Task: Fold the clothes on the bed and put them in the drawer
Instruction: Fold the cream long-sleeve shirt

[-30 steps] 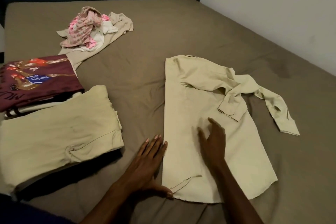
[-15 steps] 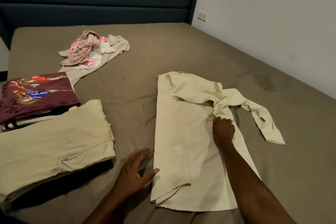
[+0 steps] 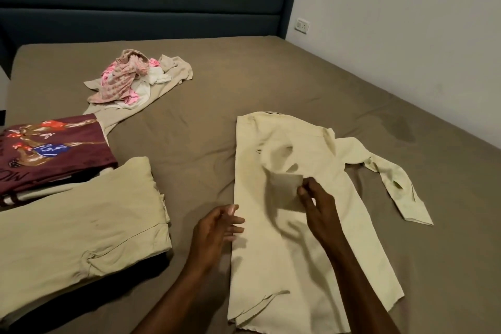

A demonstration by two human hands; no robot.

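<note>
A cream shirt lies spread on the bed, its body half folded lengthwise. 1 sleeve trails off to the right across the brown sheet. The other sleeve is doubled over the shirt's chest.

The right hand is over the middle of the shirt, fingers curled, pinching the cuff end of the doubled sleeve and holding it just above the body of the shirt. That part is blurred, so the exact grip cannot be told. The left hand hovers at the shirt's left edge with fingers relaxed and slightly bent, holding nothing. The 2 hands are near each other but apart.

To the left, a folded beige garment sits near the bed's edge. Just behind it, touching, is a folded maroon shirt with a printed picture. Farther up the bed, well apart from the cream shirt, is a loose heap of pink, white and beige clothes. A dark blue headboard stands behind, and a wall socket is on the white wall to its right.
</note>
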